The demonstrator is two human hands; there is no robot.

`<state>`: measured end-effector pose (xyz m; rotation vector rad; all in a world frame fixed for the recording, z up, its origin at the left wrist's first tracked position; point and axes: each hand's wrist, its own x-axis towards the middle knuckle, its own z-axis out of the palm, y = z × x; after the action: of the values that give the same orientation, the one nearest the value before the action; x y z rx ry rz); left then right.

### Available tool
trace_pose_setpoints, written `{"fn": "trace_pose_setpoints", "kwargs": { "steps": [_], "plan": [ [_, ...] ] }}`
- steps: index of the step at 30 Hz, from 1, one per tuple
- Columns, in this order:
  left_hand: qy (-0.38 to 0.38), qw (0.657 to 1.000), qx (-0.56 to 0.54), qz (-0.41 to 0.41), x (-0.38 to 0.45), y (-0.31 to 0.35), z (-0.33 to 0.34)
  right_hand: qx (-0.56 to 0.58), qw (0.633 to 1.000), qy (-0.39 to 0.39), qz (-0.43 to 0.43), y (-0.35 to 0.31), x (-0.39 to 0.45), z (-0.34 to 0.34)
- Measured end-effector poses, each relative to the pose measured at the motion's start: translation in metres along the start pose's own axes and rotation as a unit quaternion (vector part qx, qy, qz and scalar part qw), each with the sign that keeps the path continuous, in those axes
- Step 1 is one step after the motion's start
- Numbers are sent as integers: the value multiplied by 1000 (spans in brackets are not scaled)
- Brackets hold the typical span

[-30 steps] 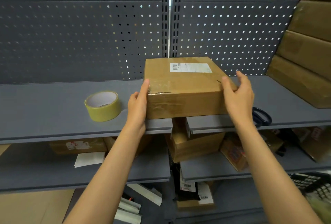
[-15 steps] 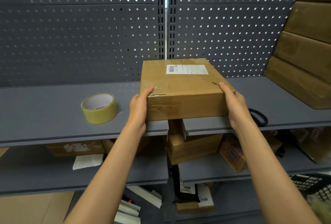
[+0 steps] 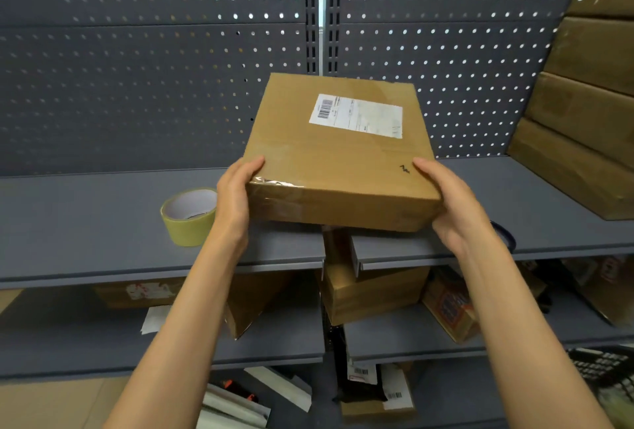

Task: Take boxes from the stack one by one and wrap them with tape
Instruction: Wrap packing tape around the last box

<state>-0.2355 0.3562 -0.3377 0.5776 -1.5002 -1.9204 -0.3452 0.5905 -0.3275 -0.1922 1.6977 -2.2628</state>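
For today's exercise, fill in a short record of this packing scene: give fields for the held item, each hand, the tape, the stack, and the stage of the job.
held item: cardboard box with a white shipping label, near edge tilted down toward the person
left hand: left hand grips the box's near left corner
right hand: right hand grips the box's near right corner
tape: yellowish tape roll on the grey shelf, left of the box
stack: brown boxes piled at far right
stage: box in hand, taping not yet begun
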Motion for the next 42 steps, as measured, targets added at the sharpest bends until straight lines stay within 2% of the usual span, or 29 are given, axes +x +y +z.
{"fn": "trace_pose_setpoints", "kwargs": {
  "steps": [3, 6, 12, 15, 17, 19, 21, 23, 25, 28, 33, 35, 38, 42],
  "plan": [
    [-26, 999, -1, 25, 6, 6, -12, 28, 998, -55, 26, 3, -5, 3],
    [-31, 999, -5, 27, 11, 10, -21, 40, 996, -71, 31, 8, -9, 7],
    [52, 996, 22, 65, 1, 20, -14, 106, 992, -62, 3, 8, -11, 18],
    [50, 996, 21, 65, -15, 27, -4, 148, 986, -63, -36, 7, -14, 25],
    [-1, 999, 9, 41, -28, 31, 4, 164, 982, -60, -65, 5, -16, 33],
    [-87, 996, 4, 12, -38, 28, 14, 169, 981, -51, -85, 5, -19, 44],
    [-177, 984, 5, -7, -45, 21, 26, 147, 983, -58, -99, 10, -21, 56],
    [-215, 977, 12, 4, -47, 13, 37, 100, 988, -67, -101, 20, -20, 67],
    [-185, 982, -11, 23, -43, 8, 43, 63, 991, -68, -95, 27, -19, 70],
    [-153, 986, -50, 36, -35, 13, 31, 95, 989, -75, -88, 23, -15, 62],
    [-100, 991, -93, 15, -20, 30, -6, 112, 989, -4, -92, -5, -6, 29],
    [-94, 991, -99, 13, -17, 34, -16, 73, 994, -28, -77, -11, -7, 18],
    [-97, 991, -93, 17, -15, 39, -24, 10, 991, -111, -74, -11, -10, 10],
    [-86, 992, -85, 35, -15, 40, -25, -3, 992, -88, -88, -2, -13, 12]
  ]
}}
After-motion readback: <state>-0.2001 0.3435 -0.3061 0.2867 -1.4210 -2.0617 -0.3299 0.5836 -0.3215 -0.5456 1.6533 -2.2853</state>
